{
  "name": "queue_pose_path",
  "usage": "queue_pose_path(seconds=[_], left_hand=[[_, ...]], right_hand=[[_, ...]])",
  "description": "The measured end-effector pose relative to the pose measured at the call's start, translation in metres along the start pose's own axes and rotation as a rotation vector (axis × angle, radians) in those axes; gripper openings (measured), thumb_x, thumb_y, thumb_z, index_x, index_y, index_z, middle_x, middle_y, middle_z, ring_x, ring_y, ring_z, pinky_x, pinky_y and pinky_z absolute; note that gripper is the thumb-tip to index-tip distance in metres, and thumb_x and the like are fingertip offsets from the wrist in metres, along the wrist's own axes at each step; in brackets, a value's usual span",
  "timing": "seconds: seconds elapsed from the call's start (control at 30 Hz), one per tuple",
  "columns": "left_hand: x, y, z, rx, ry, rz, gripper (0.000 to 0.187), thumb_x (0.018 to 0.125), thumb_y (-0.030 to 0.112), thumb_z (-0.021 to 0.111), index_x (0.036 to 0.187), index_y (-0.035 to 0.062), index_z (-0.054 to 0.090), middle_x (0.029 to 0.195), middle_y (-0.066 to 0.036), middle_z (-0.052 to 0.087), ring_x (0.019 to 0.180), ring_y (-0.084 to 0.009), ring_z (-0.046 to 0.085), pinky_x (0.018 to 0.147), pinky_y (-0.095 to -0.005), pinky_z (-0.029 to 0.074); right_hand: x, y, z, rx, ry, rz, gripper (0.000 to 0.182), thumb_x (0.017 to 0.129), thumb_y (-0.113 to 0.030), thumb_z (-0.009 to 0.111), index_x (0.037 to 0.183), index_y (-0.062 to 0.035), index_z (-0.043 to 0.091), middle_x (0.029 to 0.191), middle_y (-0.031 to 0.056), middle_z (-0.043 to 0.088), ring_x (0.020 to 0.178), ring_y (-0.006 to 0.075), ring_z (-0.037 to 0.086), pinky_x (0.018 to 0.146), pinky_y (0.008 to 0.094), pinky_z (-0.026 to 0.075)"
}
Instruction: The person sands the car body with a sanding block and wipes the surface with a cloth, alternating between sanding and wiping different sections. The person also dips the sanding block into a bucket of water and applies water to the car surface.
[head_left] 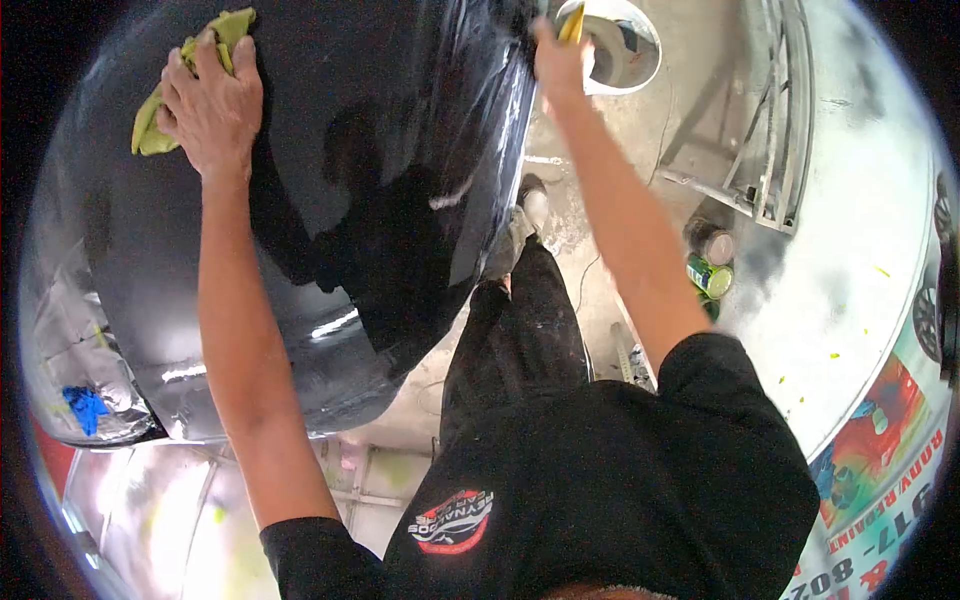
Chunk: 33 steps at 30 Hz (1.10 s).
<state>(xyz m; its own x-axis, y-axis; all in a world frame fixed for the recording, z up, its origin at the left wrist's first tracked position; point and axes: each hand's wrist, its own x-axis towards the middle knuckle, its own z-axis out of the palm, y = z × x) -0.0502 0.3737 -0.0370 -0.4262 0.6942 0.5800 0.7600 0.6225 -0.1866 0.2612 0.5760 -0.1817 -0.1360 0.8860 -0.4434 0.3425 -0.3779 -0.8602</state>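
Black shirt, round logo on its chest, fills the foreground as I look down through the head camera at a glossy dark panel. Left hand, fingers bent and slightly apart, holds a crumpled yellow-green cloth against the panel's upper left. Right hand, blurred, is closed around a yellow piece, between the panel's edge and a white bucket. I judge the cloth light, limp and forgiving, best held by its bunched middle under the palm; the yellow piece seems light but stiffer, best gripped at its lower end, though blur hides its full shape. The panel looks hard, slick and easily scratched. I count two hands, one cloth, one yellow piece, one bucket, one crumpled blue scrap at lower left, one metal frame and at least two cans.
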Motion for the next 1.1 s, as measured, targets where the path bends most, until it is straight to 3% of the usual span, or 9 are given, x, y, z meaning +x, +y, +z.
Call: queue_pose_path(seconds=[0.03,0.2,0.4,0.5,0.6,0.63,0.83,0.97,1.1], left_hand=[[-0.001,0.001,0.000,-0.004,0.004,-0.003,0.059,0.099,0.063,0.050,0.146,0.0257,0.053,0.154,-0.017,0.047,0.143,-0.0377,0.044,0.109,-0.0666,0.035],[0.002,0.010,-0.017,-0.014,-0.079,-0.033,0.056,0.102,0.055,0.048,0.144,0.0190,0.052,0.155,-0.020,0.042,0.146,-0.0394,0.039,0.112,-0.0662,0.031],[0.004,0.014,-0.027,-0.011,-0.164,-0.071,0.056,0.102,0.052,0.051,0.148,0.0187,0.051,0.157,-0.019,0.040,0.148,-0.0382,0.036,0.114,-0.0645,0.030],[0.006,0.015,-0.029,0.009,-0.219,-0.097,0.056,0.102,0.048,0.054,0.150,0.0189,0.050,0.161,-0.019,0.037,0.150,-0.0377,0.034,0.116,-0.0624,0.029],[0.003,0.014,-0.031,-0.024,-0.213,-0.088,0.054,0.102,0.045,0.056,0.148,0.0172,0.053,0.161,-0.017,0.037,0.148,-0.0379,0.037,0.117,-0.0593,0.030],[0.002,0.014,-0.030,-0.038,-0.190,-0.088,0.054,0.102,0.045,0.057,0.147,0.0166,0.053,0.161,-0.017,0.038,0.148,-0.0380,0.038,0.116,-0.0589,0.030],[0.014,0.015,-0.028,-0.066,-0.138,0.014,0.060,0.107,0.057,0.042,0.143,0.0101,0.054,0.157,-0.021,0.043,0.141,-0.0421,0.046,0.112,-0.0586,0.037],[0.016,0.018,-0.031,-0.063,-0.195,-0.001,0.061,0.108,0.057,0.039,0.144,0.0097,0.053,0.157,-0.022,0.042,0.141,-0.0433,0.045,0.113,-0.0586,0.036],[0.015,0.017,-0.031,-0.031,-0.206,-0.008,0.059,0.108,0.055,0.039,0.146,0.0107,0.050,0.157,-0.022,0.042,0.141,-0.0438,0.044,0.113,-0.0579,0.034]], right_hand=[[-0.033,0.014,0.003,-0.010,0.201,-0.098,0.075,0.093,-0.052,0.071,0.138,0.0039,0.050,0.127,0.0211,0.063,0.117,0.0305,0.059,0.103,0.0398,0.045],[-0.023,0.025,-0.007,-0.061,0.086,-0.152,0.057,0.087,-0.034,0.081,0.121,0.0027,0.055,0.119,0.0142,0.065,0.106,0.0222,0.060,0.097,0.0347,0.047],[0.098,-0.046,0.018,-0.031,0.152,-0.225,0.066,0.083,-0.033,0.082,0.124,0.0101,0.054,0.111,0.0223,0.068,0.100,0.0298,0.064,0.092,0.0402,0.051],[0.132,-0.068,0.021,-0.216,0.123,-0.282,0.063,0.083,-0.044,0.079,0.117,0.0054,0.061,0.109,0.0299,0.070,0.105,0.0461,0.067,0.095,0.0503,0.050],[0.165,-0.104,0.036,-0.269,0.134,-0.291,0.057,0.083,-0.039,0.083,0.113,0.0057,0.063,0.099,0.0189,0.071,0.094,0.0335,0.066,0.091,0.0434,0.050],[0.192,-0.112,0.048,-0.208,0.113,-0.339,0.063,0.081,-0.042,0.083,0.115,0.0064,0.062,0.102,0.0222,0.071,0.095,0.0374,0.067,0.090,0.0463,0.050],[0.294,-0.206,0.098,-0.271,0.008,-0.179,0.056,0.091,-0.037,0.072,0.131,-0.0022,0.055,0.121,0.0275,0.067,0.117,0.0423,0.063,0.098,0.0527,0.049],[0.357,-0.183,0.124,-0.488,0.117,-0.388,0.045,0.095,-0.039,0.068,0.123,-0.0048,0.058,0.116,0.0240,0.066,0.109,0.0422,0.065,0.094,0.0527,0.051],[0.312,-0.206,0.062,-0.264,-0.069,-0.552,0.030,0.103,-0.024,0.054,0.125,-0.0043,0.059,0.124,0.0250,0.064,0.117,0.0432,0.061,0.100,0.0517,0.049]])
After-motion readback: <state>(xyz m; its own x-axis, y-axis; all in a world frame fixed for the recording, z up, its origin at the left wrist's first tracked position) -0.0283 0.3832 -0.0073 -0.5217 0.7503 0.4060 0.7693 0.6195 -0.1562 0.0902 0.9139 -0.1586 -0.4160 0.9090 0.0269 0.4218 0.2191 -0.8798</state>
